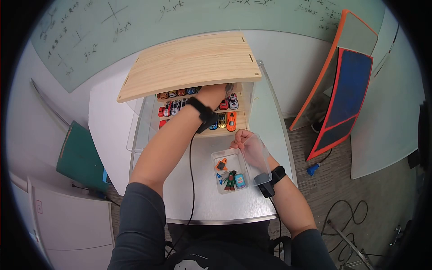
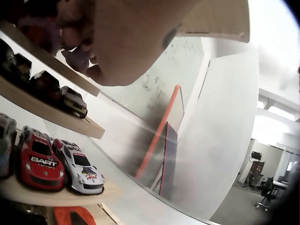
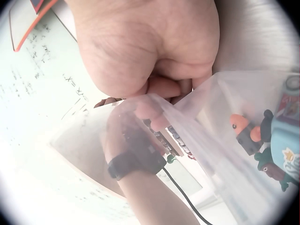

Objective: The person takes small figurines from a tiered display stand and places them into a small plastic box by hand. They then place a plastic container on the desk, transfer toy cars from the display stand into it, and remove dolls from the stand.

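Observation:
In the head view my left hand (image 1: 215, 94) reaches under the wooden top of a clear-sided display case (image 1: 193, 63). Up close in the left wrist view, its curled fingers pinch a small purplish thing (image 2: 78, 59) at the dim top shelf; its kind I cannot tell. Rows of toy cars stand on the shelves below, among them a red car (image 2: 41, 161) and a white car (image 2: 80, 168). My right hand (image 1: 243, 137) grips the raised clear lid (image 1: 257, 162) of a plastic box (image 1: 217, 188). Inside lie an orange-and-black toy (image 1: 221, 164), a green-and-red figure (image 1: 230, 181) and a light-blue tin (image 1: 240, 181).
The case and box share a white table (image 1: 180, 204). A whiteboard (image 1: 193, 15) with written formulas spans the wall behind. To the right leans an orange-edged board (image 1: 335, 81). A black cable (image 1: 191, 180) hangs from my left wristband across the table.

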Demonstrator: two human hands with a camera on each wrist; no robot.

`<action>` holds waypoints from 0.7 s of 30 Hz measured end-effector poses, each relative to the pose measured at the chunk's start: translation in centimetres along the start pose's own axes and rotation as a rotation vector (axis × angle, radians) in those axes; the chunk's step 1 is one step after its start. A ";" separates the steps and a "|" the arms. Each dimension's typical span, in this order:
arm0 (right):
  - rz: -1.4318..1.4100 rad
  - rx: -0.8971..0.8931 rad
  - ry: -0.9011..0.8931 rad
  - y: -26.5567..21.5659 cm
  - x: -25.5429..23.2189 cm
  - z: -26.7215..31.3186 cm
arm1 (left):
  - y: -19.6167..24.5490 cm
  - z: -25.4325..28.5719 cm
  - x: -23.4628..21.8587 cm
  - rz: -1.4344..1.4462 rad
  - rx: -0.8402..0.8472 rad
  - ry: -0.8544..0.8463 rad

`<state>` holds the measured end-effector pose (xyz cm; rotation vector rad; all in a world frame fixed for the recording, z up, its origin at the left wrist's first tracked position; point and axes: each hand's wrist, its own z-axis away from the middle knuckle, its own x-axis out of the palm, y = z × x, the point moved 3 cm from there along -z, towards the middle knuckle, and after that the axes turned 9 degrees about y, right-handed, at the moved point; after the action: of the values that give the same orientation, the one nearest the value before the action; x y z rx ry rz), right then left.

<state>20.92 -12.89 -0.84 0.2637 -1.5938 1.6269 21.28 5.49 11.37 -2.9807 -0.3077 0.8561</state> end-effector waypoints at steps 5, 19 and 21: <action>-0.036 0.021 -0.041 0.3 -0.4 -0.3 | 4.4 2.2 -9.0 0.233 -0.233 -0.296; 0.019 -0.020 0.023 0.0 -0.3 -0.2 | -0.4 8.2 -15.9 0.253 -0.372 -0.342; 0.010 -0.024 -0.004 0.0 -0.2 -0.3 | -4.6 8.0 -14.9 -0.018 -0.507 -0.145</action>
<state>21.18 -12.73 -1.04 0.2467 -1.6186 1.6149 3.89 6.84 12.76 -3.3626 -0.6439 1.1460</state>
